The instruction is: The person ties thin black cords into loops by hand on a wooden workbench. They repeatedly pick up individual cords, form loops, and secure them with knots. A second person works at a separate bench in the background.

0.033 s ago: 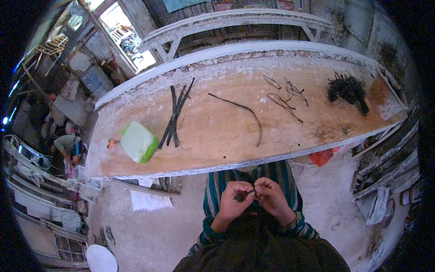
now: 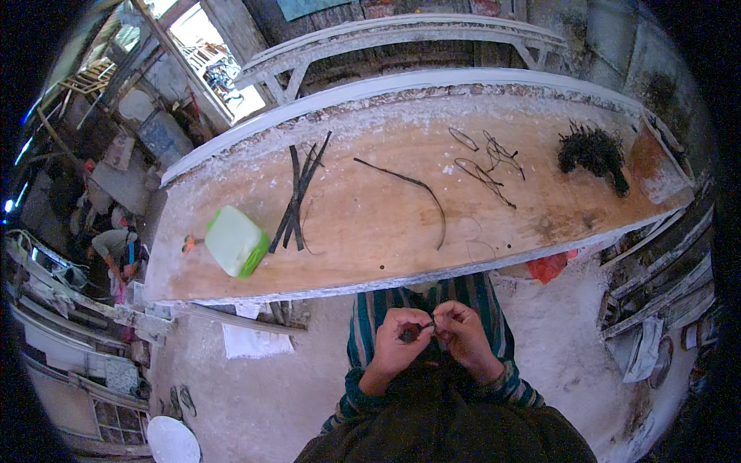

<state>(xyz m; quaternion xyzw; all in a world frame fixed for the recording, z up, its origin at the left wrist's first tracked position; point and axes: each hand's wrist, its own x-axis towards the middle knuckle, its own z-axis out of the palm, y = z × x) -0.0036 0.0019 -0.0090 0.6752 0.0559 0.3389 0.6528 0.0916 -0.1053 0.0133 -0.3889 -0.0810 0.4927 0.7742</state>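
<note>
Both hands are in front of my lap, just off the table's near edge, with fingertips almost meeting. My left hand (image 2: 398, 339) is closed in a pinch on a small dark strip (image 2: 427, 326), most of it hidden by the fingers. Thumb and forefinger of my right hand (image 2: 465, 336) pinch the same dark bit from the other side. On the wooden table (image 2: 363, 224) beyond lie several flat black strips (image 2: 295, 201), crossed over each other. One curved black strip (image 2: 417, 184) lies mid-table, with thin black cord loops (image 2: 494, 163) to its right.
A heap of black knotted cords (image 2: 593, 154) sits at the table's right end. At the left are a whitish-green plastic container (image 2: 235, 241) and orange-handled scissors (image 2: 189, 244). A white bench (image 2: 401, 35) stands behind. Another person (image 2: 120, 251) bends over at far left.
</note>
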